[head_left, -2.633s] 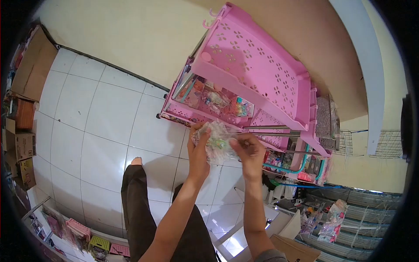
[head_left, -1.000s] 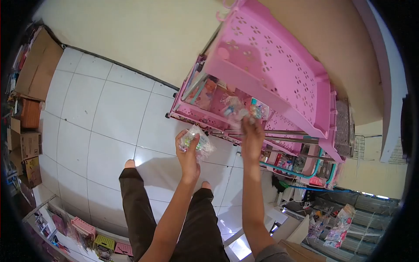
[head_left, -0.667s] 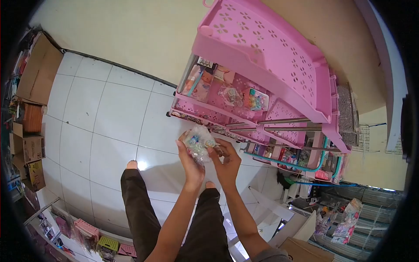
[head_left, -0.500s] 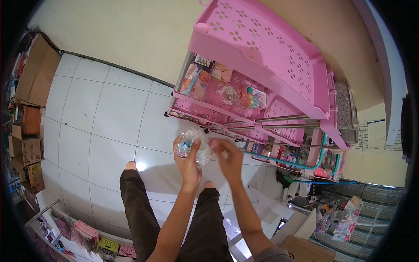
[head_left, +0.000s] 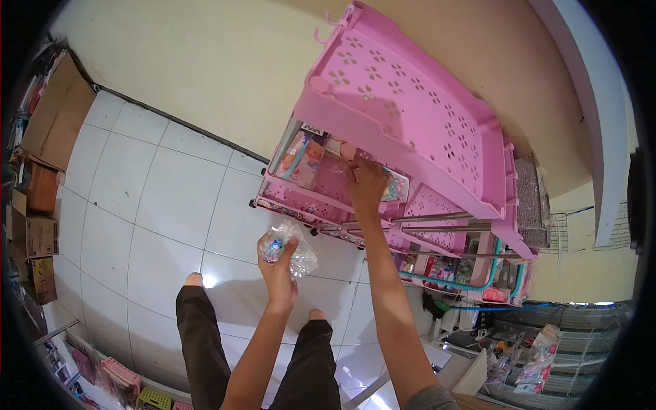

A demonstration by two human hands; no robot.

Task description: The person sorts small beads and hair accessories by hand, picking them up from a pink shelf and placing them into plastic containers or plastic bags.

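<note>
My left hand is closed round a clear plastic bag with small blue and multicoloured pieces inside, held above the floor. My right hand reaches into the middle tier of a pink rolling rack. Its fingers are bent together low in the tray, and what they pinch, if anything, is hidden. Beside that hand lies a white-edged packet of colourful pieces, partly covered by it. To the left in the same tier sit printed packs with a light-blue strip across them.
The rack's top tray overhangs the middle tier, with metal poles between tiers. Cardboard boxes stand at the far left. Lower right are a turquoise-rimmed basket and a slatted metal shutter. White tiles cover the floor.
My right hand has left the plastic bag and moved up into the rack's middle tier. My left hand keeps the bag, slightly lower and further left in view. The view has shifted a little.
</note>
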